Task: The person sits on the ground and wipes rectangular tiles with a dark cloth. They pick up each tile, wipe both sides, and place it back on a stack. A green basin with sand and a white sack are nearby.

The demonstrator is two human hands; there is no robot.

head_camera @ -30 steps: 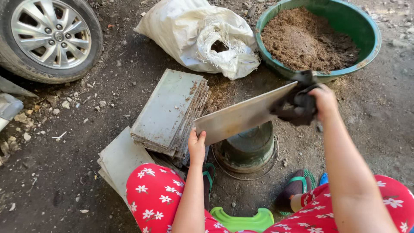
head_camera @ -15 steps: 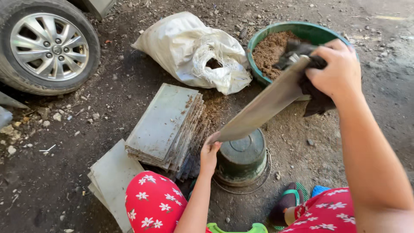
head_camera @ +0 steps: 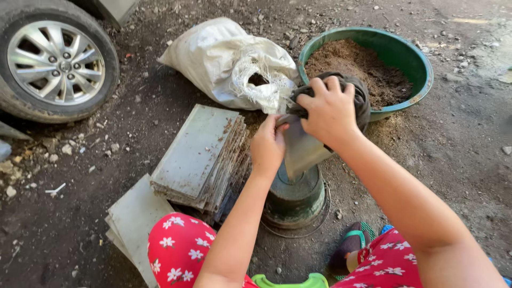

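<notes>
Just above the middle of the view, the right hand [head_camera: 329, 109] is closed over a dark cloth [head_camera: 362, 98], pressing it against the upper end of a grey flat sheet [head_camera: 301, 152]. At nine o'clock from it, and touching the same sheet, the left hand [head_camera: 268, 146] grips the sheet's edge with curled fingers. The sheet stands steeply tilted, its lower end over an upturned dark green bucket [head_camera: 296, 197] that sits on the dirt ground at six o'clock from the hands.

At nine o'clock from the bucket lies a stack of similar grey sheets [head_camera: 197, 157], with a few more sheets [head_camera: 133, 221] flat on the ground at seven o'clock. A white woven sack [head_camera: 224, 61] lies open at eleven o'clock from the hands, and a green basin [head_camera: 413, 53] filled with brown soil sits at one o'clock, just behind the right hand. A car wheel [head_camera: 53, 61] stands at the far ten o'clock corner. Red flowered trousers [head_camera: 178, 248] fill the lower edge, with a sandalled foot [head_camera: 349, 250] at five o'clock from the bucket.
</notes>
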